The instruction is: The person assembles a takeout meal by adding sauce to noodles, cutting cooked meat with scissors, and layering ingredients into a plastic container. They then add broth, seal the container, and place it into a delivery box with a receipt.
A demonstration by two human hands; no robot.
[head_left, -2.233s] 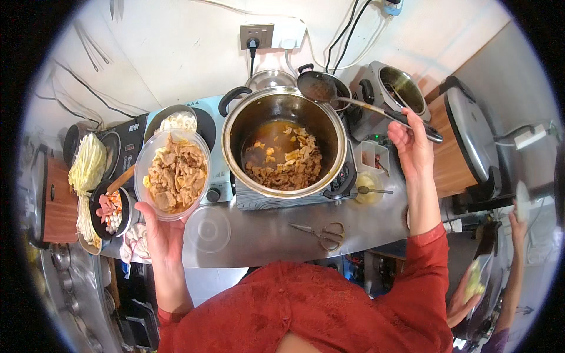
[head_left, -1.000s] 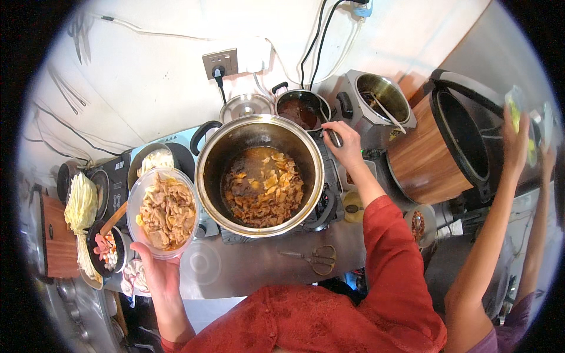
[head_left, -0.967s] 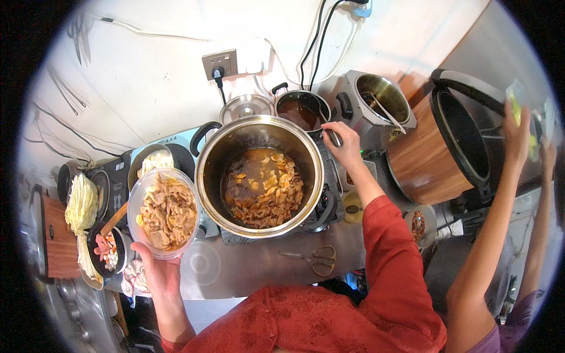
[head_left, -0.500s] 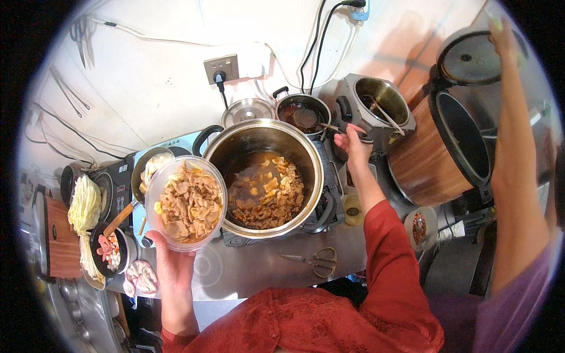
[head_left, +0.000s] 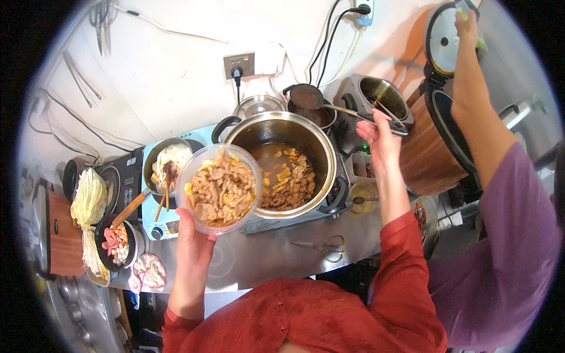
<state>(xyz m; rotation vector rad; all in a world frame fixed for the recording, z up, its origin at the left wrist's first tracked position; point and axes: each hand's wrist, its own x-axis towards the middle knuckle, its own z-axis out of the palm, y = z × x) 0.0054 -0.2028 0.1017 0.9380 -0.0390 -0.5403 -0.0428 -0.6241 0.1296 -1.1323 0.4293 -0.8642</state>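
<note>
My left hand (head_left: 195, 250) holds a clear round plastic bowl (head_left: 255, 202) heaped with cooked sliced meat (head_left: 222, 191), its fingers beneath and its thumb at the side. The bowl overlaps the near left rim of a large steel pot (head_left: 312, 138) holding brown broth and more meat. My right hand (head_left: 382, 141) grips the dark handle of a ladle (head_left: 306, 96). Dark liquid fills the ladle's bowl, which is raised over a small saucepan (head_left: 333, 122) behind the large pot.
At the left stand a pan of noodle-like food (head_left: 172, 159) with chopsticks, a cabbage (head_left: 90, 197) and a black pan (head_left: 106, 223). Scissors (head_left: 329, 244) lie at the counter's front. At right, a co-worker's hand (head_left: 467, 26) is at the raised lid of a wood-patterned cooker (head_left: 421, 159).
The ladle has risen out of the saucepan with dark liquid in it. The bowl of meat appears further right in the view, which has shifted. The cooker's lid stands more upright.
</note>
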